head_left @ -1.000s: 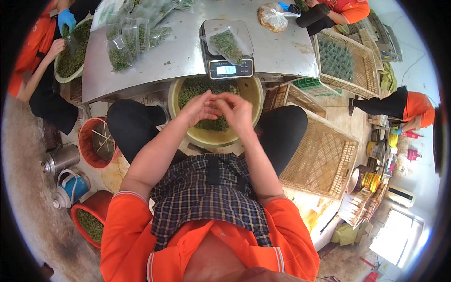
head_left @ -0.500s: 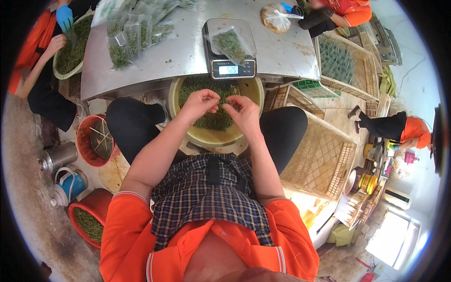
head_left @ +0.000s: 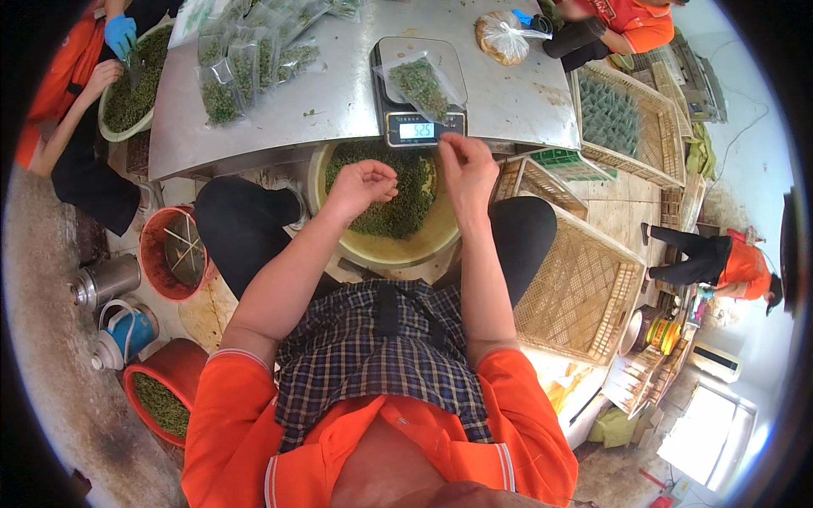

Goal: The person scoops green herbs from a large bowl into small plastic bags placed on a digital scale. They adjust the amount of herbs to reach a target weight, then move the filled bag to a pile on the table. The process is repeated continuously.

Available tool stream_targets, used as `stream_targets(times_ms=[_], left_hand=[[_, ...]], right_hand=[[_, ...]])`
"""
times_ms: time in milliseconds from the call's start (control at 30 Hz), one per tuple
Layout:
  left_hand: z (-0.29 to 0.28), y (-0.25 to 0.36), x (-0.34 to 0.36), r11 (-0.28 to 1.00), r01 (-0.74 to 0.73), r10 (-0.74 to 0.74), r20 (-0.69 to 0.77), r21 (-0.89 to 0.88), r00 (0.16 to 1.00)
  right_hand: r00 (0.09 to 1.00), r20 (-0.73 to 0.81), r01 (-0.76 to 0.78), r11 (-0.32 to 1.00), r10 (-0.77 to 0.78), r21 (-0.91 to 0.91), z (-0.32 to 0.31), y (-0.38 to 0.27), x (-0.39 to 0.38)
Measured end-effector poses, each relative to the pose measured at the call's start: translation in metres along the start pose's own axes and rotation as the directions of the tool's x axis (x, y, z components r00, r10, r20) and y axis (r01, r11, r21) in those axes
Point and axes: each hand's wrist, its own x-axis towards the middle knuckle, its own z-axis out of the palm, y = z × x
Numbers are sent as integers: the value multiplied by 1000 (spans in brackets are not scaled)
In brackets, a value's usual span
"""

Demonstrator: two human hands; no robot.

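Observation:
My left hand (head_left: 364,186) hangs over a yellow basin (head_left: 356,247) of small green plant matter (head_left: 388,203), fingers curled with the tips close together; whether they hold anything is too small to tell. My right hand (head_left: 466,165) has its fingertips pinched just at the lower right of a digital scale (head_left: 406,118); I cannot make out what is in them. An open clear bag of green material (head_left: 417,85) lies tilted on the scale's plate. Several similar filled bags (head_left: 241,76) lie on the steel table (head_left: 339,59) to the left, and a knotted bag (head_left: 500,38) sits to the right.
Plastic crates (head_left: 576,292) stand at my right, red buckets (head_left: 178,254) and a blue kettle (head_left: 127,334) at my left. A co-worker (head_left: 63,102) handles a basin at upper left; other co-workers are at upper right (head_left: 644,25) and far right (head_left: 732,262).
My right hand has moved up and right from the basin to the scale's edge. My left hand has parted from it, staying over the basin. The far-right co-worker has shifted downward in view.

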Motion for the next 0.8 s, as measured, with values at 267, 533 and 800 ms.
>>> stream_targets(times_ms=[267, 533, 800], left_hand=[[20, 19, -16, 854, -271, 270, 68, 445, 961], [23, 29, -23, 939, -315, 282, 214, 140, 935], [3, 26, -9, 950, -290, 292, -6, -119, 957]], right_hand=[[519, 761, -754, -210, 390, 622, 34, 20, -76], [424, 781, -577, -529, 458, 623, 30, 24, -80], [749, 526, -464, -248, 403, 851, -10, -20, 27]])
